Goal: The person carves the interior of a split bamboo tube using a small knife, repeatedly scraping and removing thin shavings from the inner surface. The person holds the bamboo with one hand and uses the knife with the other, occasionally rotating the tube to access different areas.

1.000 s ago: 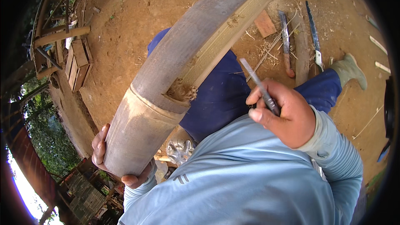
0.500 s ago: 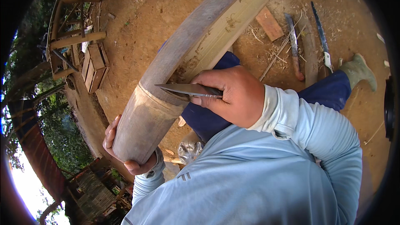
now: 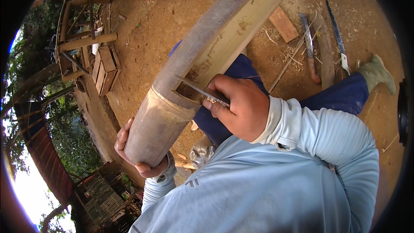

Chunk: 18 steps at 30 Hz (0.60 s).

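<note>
A thick bamboo pole (image 3: pixel 161 118) slants across my lap, from the lower left to the top of the view. Beyond its pale node ring, a long opening shows the light inner wall (image 3: pixel 241 28). My left hand (image 3: pixel 140 159) wraps around the near end of the bamboo from beneath, its palm hidden. In my right hand (image 3: pixel 241 108) is a knife (image 3: pixel 196 88), gripped by the handle between thumb and fingers. The blade points up and left, its tip at the corner of the opening just past the node.
On the dirt ground to the right lie a machete (image 3: pixel 307 43), a hand saw (image 3: pixel 337 39), a wood block (image 3: pixel 283 23) and thin shavings. My boot (image 3: pixel 377 73) is beyond them. A wooden crate (image 3: pixel 105 70) stands at left. A clear plastic bag (image 3: pixel 201 153) lies by my lap.
The knife has turned from nearly level to a steeper slant, its blade now seen closer to edge-on. My right hand has shifted slightly left and down. My left hand keeps its hold on the bamboo.
</note>
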Each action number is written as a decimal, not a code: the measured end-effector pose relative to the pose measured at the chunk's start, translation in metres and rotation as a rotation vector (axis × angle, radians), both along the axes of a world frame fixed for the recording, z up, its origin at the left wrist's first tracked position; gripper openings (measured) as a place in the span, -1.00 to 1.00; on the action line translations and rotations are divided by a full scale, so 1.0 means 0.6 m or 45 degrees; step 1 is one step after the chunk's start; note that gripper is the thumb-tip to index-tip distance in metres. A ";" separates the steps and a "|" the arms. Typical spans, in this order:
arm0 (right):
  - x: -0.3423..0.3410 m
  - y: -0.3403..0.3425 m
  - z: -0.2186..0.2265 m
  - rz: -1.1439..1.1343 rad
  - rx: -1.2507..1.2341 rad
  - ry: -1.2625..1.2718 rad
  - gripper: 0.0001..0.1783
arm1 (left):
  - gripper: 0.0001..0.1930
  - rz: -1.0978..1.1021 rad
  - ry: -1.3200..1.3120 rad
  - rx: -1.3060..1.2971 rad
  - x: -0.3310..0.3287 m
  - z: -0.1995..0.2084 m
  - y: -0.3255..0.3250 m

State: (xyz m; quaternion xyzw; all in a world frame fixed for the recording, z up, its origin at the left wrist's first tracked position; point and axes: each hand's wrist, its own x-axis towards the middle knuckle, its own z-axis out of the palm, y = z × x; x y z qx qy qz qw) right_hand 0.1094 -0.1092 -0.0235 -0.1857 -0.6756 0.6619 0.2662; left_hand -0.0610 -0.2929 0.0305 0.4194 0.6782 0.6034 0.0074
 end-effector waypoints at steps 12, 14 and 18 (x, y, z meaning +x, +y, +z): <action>0.035 0.011 0.010 0.152 -0.793 -0.117 -0.78 | -0.15 0.011 -0.093 0.073 -0.007 -0.007 0.002; 0.036 0.017 -0.002 0.070 -0.725 -0.103 -0.78 | -0.15 0.002 -0.079 0.080 -0.008 -0.008 0.002; 0.053 0.035 -0.021 -0.122 -0.514 -0.057 -0.82 | -0.16 -0.030 -0.040 0.084 -0.012 -0.011 0.001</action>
